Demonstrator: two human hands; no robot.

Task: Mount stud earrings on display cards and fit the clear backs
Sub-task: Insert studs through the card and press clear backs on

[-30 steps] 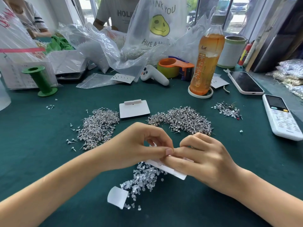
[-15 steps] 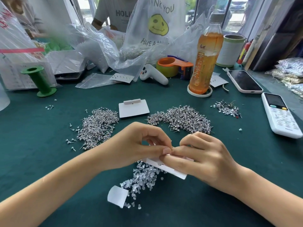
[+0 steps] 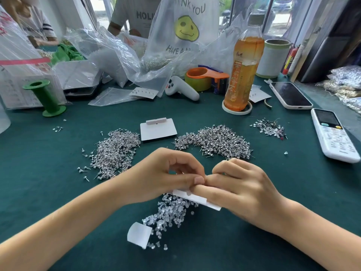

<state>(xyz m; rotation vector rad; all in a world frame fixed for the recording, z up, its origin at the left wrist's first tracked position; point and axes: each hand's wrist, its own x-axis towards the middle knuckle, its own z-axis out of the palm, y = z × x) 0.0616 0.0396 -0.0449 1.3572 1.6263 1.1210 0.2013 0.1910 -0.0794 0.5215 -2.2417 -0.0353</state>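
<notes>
At frame centre I am holding a white display card [image 3: 195, 197] just above the bench [image 3: 39, 173], my left hand [image 3: 162, 177] and right hand [image 3: 240, 190] pinching it, fingers curled narrow. Clear backs [image 3: 168, 214] are lying heaped beneath it; stud earrings [image 3: 216, 141] are piled behind.

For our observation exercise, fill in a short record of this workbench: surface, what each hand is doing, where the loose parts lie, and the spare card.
Surface: green table
Left hand: pinches the white display card
Right hand: pinches the same card, fingertips meeting the left hand's
Stud earrings: two big heaps, left stud pile and right stud pile
Clear backs: spilled beneath the hands
Spare card: flat between the heaps
</notes>
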